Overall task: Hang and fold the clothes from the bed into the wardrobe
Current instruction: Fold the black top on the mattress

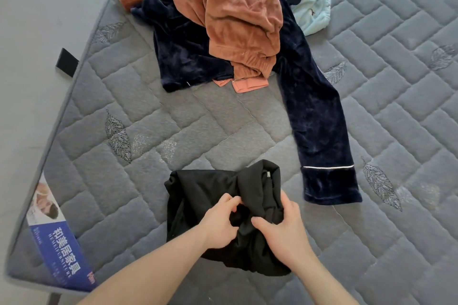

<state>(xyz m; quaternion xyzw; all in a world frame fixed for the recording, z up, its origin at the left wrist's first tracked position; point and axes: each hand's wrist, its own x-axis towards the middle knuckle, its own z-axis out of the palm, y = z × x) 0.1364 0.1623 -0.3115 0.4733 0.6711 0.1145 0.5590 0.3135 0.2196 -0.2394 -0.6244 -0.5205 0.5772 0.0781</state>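
Observation:
A black garment [198, 195] lies bunched on the grey quilted mattress [173, 121] near its front edge. My left hand [219, 221] pinches a fold of the black cloth at its middle. My right hand [282, 226] grips the same garment just to the right, fingers curled into the fabric. Farther back lies a pile of clothes: a rust-orange velvet garment [238, 12] on top of dark navy velvet pyjamas [314, 111], with one navy leg stretching toward the front right. A pale blue garment [312, 7] peeks out behind the pile.
The mattress's left edge [62, 119] runs diagonally beside a grey floor [37, 20]. A blue printed label [62, 250] sits at the near left corner, and a black strap [67, 62] sticks out from the left edge. Bare quilted surface spreads to the right.

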